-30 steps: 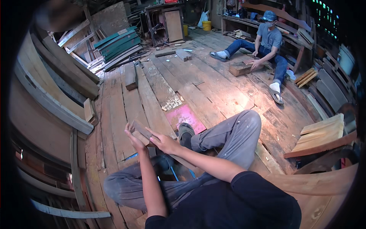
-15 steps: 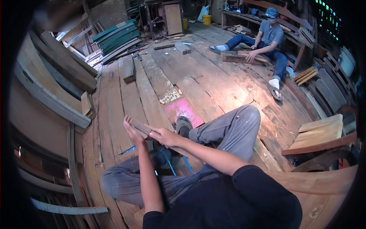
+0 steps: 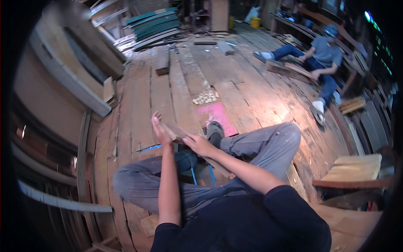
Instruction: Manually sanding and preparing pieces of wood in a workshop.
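I sit cross-legged with a short piece of wood [image 3: 172, 132] held low in front of me between both hands. My left hand [image 3: 161, 131] is at its left side, the fingers stretched upward and the palm against the wood. Across the near right end lies my right hand [image 3: 199, 145], its fingers closed over the wood and pointing left. A longer wooden strip [image 3: 219, 168] runs beneath my right forearm toward my lap. Below my hands, blue bars [image 3: 193, 176] show between my legs. The underside of the held wood is hidden.
A pink board [image 3: 218, 119] lies on the plank floor by my foot. Farther off sits a wood block [image 3: 162, 63]. At the far right a seated person [image 3: 327, 54] handles a timber [image 3: 289, 71]. Planks [image 3: 71, 80] lean at left; a wooden seat [image 3: 350, 170] stands at right.
My view has turned, so the room sits lower and farther right. Both hands remain at the piece of wood; the left fingers now stand straighter beside it. The other person's hand has shifted along the timber.
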Demonstrator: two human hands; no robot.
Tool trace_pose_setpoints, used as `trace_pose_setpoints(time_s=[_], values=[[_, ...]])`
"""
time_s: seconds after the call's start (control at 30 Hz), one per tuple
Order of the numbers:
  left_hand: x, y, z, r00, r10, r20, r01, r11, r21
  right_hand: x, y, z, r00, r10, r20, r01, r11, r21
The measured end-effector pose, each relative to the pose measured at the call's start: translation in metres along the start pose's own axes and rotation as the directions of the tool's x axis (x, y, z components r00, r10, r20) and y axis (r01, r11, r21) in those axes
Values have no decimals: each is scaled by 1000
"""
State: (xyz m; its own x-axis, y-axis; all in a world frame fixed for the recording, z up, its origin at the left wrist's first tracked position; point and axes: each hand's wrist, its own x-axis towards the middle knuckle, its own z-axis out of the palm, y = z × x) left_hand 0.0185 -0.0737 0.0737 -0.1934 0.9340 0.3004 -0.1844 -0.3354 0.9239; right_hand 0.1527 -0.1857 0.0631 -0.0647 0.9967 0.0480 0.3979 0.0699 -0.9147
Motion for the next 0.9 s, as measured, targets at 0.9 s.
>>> trace_pose_setpoints(time_s=[0.9], values=[[-9, 7, 1, 993, 74, 96, -75, 997, 3, 6, -4, -3, 993, -113, 21, 115, 986, -122]])
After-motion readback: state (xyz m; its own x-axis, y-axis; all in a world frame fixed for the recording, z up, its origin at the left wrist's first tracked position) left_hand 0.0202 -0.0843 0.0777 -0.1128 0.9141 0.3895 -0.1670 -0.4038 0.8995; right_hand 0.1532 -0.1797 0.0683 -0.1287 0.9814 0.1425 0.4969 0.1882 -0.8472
